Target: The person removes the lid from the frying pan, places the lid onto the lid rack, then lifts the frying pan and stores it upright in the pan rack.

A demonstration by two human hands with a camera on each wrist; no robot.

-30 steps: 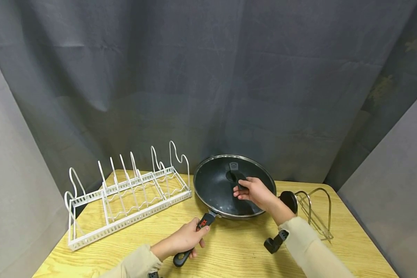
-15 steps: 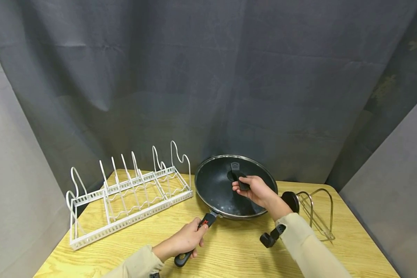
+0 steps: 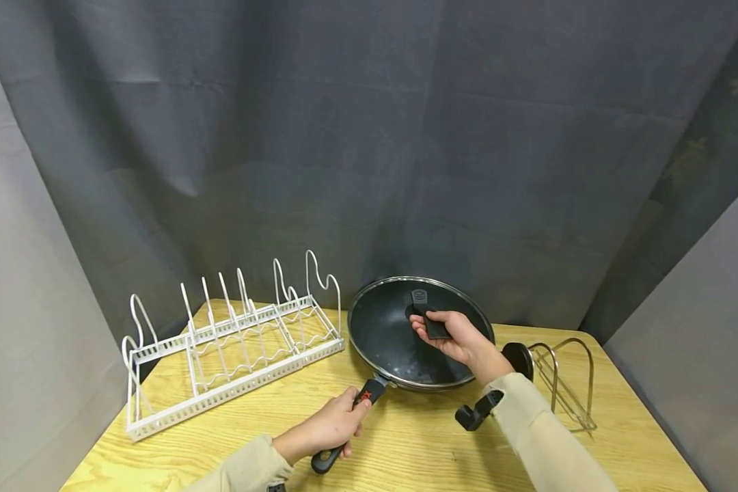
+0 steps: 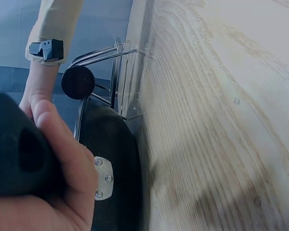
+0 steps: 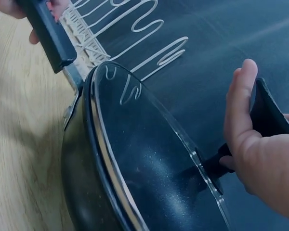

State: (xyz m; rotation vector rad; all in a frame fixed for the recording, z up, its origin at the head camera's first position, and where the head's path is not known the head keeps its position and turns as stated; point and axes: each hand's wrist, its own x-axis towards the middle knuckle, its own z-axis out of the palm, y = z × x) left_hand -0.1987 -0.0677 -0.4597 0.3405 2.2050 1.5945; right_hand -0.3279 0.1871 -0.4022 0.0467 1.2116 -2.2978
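A black wok [image 5: 82, 178] stands on the wooden table, a glass lid [image 3: 387, 335] with a steel rim lying over it. My left hand [image 3: 332, 424] grips the wok's long black handle [image 3: 370, 391], its thumb along the top; the handle's end loop pokes out below the palm. On the lid, my right hand [image 3: 455, 338] pinches the upright black lid handle [image 3: 436, 328] between thumb and fingers. From the right wrist, those fingers look fairly straight along one side of the handle [image 5: 269, 115]. A riveted metal bracket [image 4: 104, 178] joins the wok to its handle.
To the left stands a white wire rack [image 3: 234, 383] with several upright dividers. On the right is a metal wire rack [image 3: 568, 389], with a round black disc [image 3: 518, 361] near the wok's edge. A grey curtain [image 3: 369, 137] hangs behind the table.
My right hand has turned slightly, its fingertips shifting up the lid handle, so more of the handle's near end shows. The left hand keeps its grip. The whole view has drifted slightly.
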